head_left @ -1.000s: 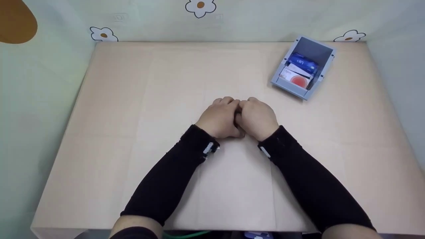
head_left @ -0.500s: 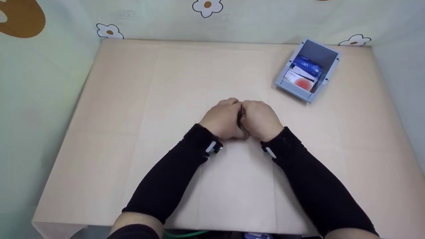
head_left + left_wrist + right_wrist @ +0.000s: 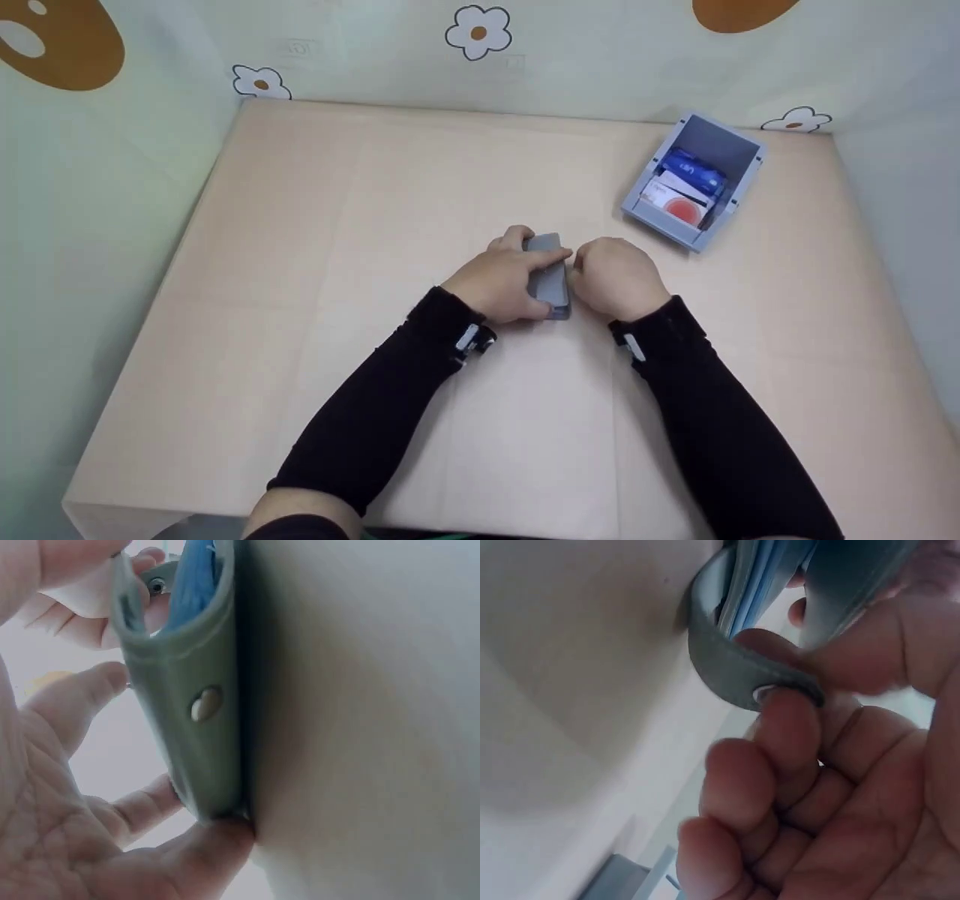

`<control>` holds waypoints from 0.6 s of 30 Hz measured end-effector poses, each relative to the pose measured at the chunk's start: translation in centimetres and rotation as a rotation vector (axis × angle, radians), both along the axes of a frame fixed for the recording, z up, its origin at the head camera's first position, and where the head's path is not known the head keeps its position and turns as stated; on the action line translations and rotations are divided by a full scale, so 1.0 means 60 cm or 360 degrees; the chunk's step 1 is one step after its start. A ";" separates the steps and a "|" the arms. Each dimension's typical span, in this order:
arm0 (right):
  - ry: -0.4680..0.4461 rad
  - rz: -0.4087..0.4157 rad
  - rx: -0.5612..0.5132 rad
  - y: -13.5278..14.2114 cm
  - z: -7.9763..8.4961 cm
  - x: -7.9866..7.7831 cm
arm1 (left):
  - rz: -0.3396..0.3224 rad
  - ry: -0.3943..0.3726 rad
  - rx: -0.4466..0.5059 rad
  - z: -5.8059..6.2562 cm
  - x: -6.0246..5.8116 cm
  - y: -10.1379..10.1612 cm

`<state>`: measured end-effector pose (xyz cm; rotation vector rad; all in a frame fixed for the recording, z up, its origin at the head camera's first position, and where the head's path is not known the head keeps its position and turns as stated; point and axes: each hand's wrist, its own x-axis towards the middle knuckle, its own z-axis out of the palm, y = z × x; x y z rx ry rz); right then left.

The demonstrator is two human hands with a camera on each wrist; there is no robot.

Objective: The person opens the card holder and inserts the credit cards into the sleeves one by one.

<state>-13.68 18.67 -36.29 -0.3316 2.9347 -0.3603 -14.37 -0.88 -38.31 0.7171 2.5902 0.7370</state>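
A grey-green card holder [image 3: 550,283] with a snap strap lies on the table at the middle of the head view. My left hand [image 3: 495,283] grips it by its ends between thumb and fingers, index finger across the top. The left wrist view shows its stitched side with a metal stud [image 3: 207,704] and blue sleeves [image 3: 193,585] inside. To its right, my right hand [image 3: 621,277] pinches the free end of the strap [image 3: 727,673] between thumb and fingers. The strap, with a metal snap near its tip, curves away from the card holder.
A grey bin [image 3: 664,232] stands at the back right of the table [image 3: 360,195]. Inside it are a white box with a red disc [image 3: 681,208] and a blue packet [image 3: 694,172]. Patterned wall sheets border the table on the back and sides.
My right hand has moved right, away from the left, drawing the strap out. The card holder, earlier hidden under both hands, now shows. The head view has tipped slightly upward.
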 end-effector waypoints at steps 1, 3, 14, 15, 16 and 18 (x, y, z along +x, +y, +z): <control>-0.0001 -0.0006 -0.0008 -0.001 -0.003 0.002 | -0.0009 -0.0005 0.0002 -0.002 0.001 -0.002; 0.0011 0.0015 -0.0026 -0.002 -0.009 0.003 | -0.0024 -0.0011 0.0020 -0.005 0.003 -0.004; -0.0041 0.0117 -0.0135 -0.002 -0.014 -0.004 | -0.0018 -0.0072 0.0189 0.004 -0.004 -0.006; -0.0037 0.0125 -0.0140 -0.001 -0.013 -0.004 | -0.0011 -0.0080 0.0204 0.006 -0.005 -0.007; -0.0028 0.0145 -0.0149 -0.001 -0.013 -0.004 | -0.0006 -0.0087 0.0217 0.007 -0.005 -0.008; 0.0000 0.0218 -0.0175 -0.002 -0.014 -0.004 | -0.0004 -0.0101 0.0247 0.011 -0.007 -0.013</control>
